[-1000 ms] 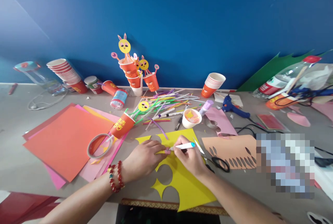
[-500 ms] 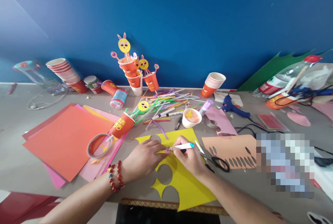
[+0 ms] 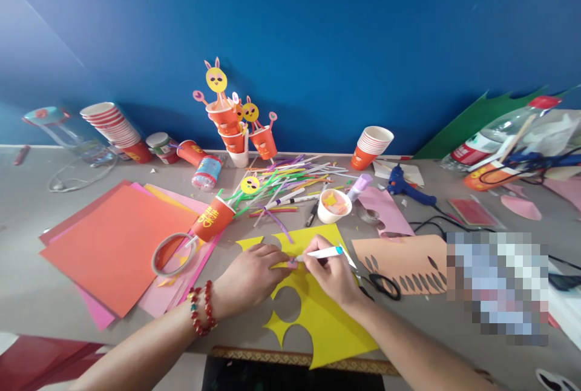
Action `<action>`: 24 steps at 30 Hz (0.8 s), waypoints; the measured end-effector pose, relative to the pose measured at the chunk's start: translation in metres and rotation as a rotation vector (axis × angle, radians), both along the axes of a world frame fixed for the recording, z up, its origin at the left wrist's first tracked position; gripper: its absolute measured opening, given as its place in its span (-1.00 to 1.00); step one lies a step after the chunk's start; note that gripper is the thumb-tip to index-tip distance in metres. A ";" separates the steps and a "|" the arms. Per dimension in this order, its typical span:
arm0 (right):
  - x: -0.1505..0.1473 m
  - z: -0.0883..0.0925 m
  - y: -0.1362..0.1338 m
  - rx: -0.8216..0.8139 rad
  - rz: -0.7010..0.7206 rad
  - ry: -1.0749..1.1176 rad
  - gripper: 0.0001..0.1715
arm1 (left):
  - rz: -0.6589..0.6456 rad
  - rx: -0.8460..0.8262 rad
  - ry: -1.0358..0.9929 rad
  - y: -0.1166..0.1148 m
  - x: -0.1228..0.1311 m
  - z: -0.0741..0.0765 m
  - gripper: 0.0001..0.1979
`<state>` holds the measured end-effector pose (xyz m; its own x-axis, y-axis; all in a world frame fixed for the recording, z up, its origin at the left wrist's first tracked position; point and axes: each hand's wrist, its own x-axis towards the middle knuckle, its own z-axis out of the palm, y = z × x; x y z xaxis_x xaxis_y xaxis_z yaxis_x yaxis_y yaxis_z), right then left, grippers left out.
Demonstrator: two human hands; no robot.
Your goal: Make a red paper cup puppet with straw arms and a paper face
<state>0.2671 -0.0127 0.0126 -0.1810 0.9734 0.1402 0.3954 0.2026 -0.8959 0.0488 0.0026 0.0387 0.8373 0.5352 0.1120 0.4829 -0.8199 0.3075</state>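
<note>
A yellow paper sheet (image 3: 324, 318) with round holes cut out of it lies on the grey table in front of me. My left hand (image 3: 249, 276), a red bead bracelet on its wrist, presses a small pink paper piece (image 3: 293, 264) onto the sheet with closed fingers. My right hand (image 3: 333, 276) grips a white marker with a blue end (image 3: 323, 253), its tip touching the pink piece.
Black-handled scissors (image 3: 384, 285) lie just right of my right hand beside a tan sheet (image 3: 408, 261) with leaf-shaped cuts. A tape ring (image 3: 173, 253), orange and pink paper (image 3: 113, 243), orange cups (image 3: 213, 218), coloured straws (image 3: 285, 182), a white bowl (image 3: 334, 205) and a blue glue gun (image 3: 403, 185) crowd the table.
The blue end of the marker has tipped slightly up and to the right in my right hand. My left hand has stayed still.
</note>
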 end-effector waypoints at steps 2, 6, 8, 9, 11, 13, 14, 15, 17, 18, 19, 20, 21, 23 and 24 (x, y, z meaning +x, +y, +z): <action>0.000 0.000 0.000 -0.016 0.019 -0.003 -0.79 | -0.002 0.000 -0.008 0.000 0.000 0.001 -0.69; 0.000 -0.001 -0.001 -0.024 0.058 -0.068 -0.81 | 0.003 -0.009 -0.029 0.001 0.001 0.003 -0.71; 0.001 -0.001 -0.001 -0.013 0.064 -0.098 -0.82 | 0.005 -0.018 -0.030 0.001 0.001 0.004 -0.70; 0.001 -0.001 -0.001 -0.008 0.066 -0.107 -0.83 | 0.006 -0.022 -0.031 0.001 0.001 0.004 -0.70; 0.001 -0.001 -0.001 0.000 0.069 -0.114 -0.84 | 0.007 -0.027 -0.035 0.002 0.001 0.004 -0.71; 0.000 -0.001 0.000 0.003 0.072 -0.115 -0.84 | 0.007 -0.027 -0.041 0.002 0.002 0.004 -0.71; 0.000 0.000 0.000 0.001 0.076 -0.116 -0.84 | 0.008 -0.026 -0.042 0.002 0.002 0.004 -0.71; 0.000 0.000 -0.001 -0.002 0.080 -0.117 -0.84 | 0.008 -0.025 -0.043 0.003 0.002 0.004 -0.71; 0.000 0.000 -0.001 -0.007 0.085 -0.121 -0.83 | 0.010 -0.023 -0.042 0.003 0.001 0.004 -0.71; 0.000 0.001 -0.001 -0.008 0.086 -0.124 -0.83 | 0.012 -0.023 -0.040 0.002 0.001 0.004 -0.71; 0.000 0.001 -0.001 -0.009 0.083 -0.128 -0.82 | 0.013 -0.025 -0.038 0.002 0.001 0.004 -0.72; 0.000 0.001 -0.002 -0.009 0.081 -0.131 -0.82 | 0.013 -0.026 -0.036 0.002 0.001 0.004 -0.72; 0.000 0.001 -0.002 -0.009 0.079 -0.132 -0.82 | 0.013 -0.026 -0.036 0.002 0.001 0.004 -0.72; 0.000 0.001 -0.001 -0.010 0.078 -0.133 -0.83 | 0.012 -0.022 -0.038 0.002 0.001 0.004 -0.72; 0.000 0.001 -0.001 -0.012 0.078 -0.134 -0.83 | 0.011 -0.019 -0.038 0.002 0.001 0.004 -0.71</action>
